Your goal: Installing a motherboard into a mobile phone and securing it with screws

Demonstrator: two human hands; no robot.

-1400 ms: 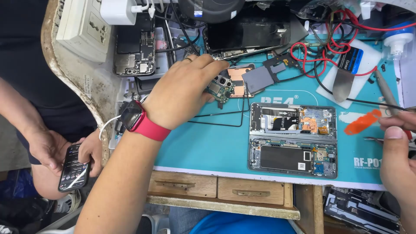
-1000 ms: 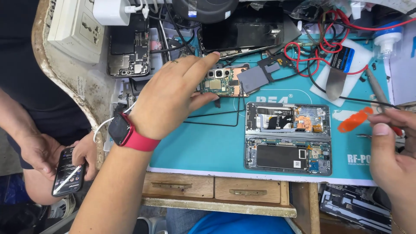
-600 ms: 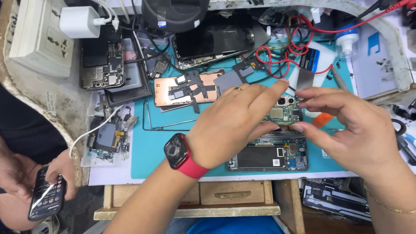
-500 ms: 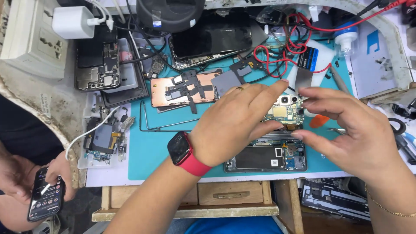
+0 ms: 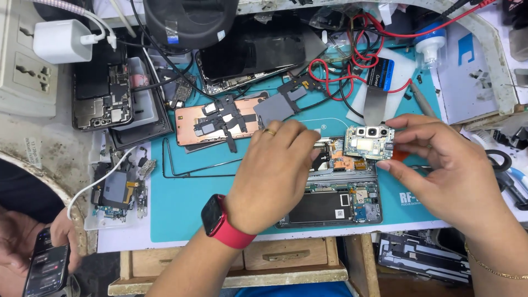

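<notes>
My right hand [image 5: 448, 170] pinches a small phone circuit board with camera lenses [image 5: 369, 141] between forefinger and thumb, just above the upper right corner of an opened phone [image 5: 335, 204] on the teal mat [image 5: 187, 209]. An orange tool tip [image 5: 400, 155] shows under that hand. My left hand [image 5: 275, 170], with a red wrist watch [image 5: 220, 225] and a ring, lies palm down over the phone's left half. Its fingertips touch the phone's upper section beside the board and hold nothing.
A copper-coloured plate with black brackets [image 5: 217, 124] and a grey shield [image 5: 278, 107] lie behind my left hand. Red wires [image 5: 357, 55], a metal spatula [image 5: 377, 110], a dark phone screen [image 5: 250, 55], dismantled phones [image 5: 102, 96] and a charger [image 5: 61, 41] crowd the bench. Another person's hands hold a phone [image 5: 47, 267] at the bottom left.
My left hand carried the camera board from the mat's left side over to the opened phone. My right hand came in and took hold of it; the left hand's fingers have come off the board.
</notes>
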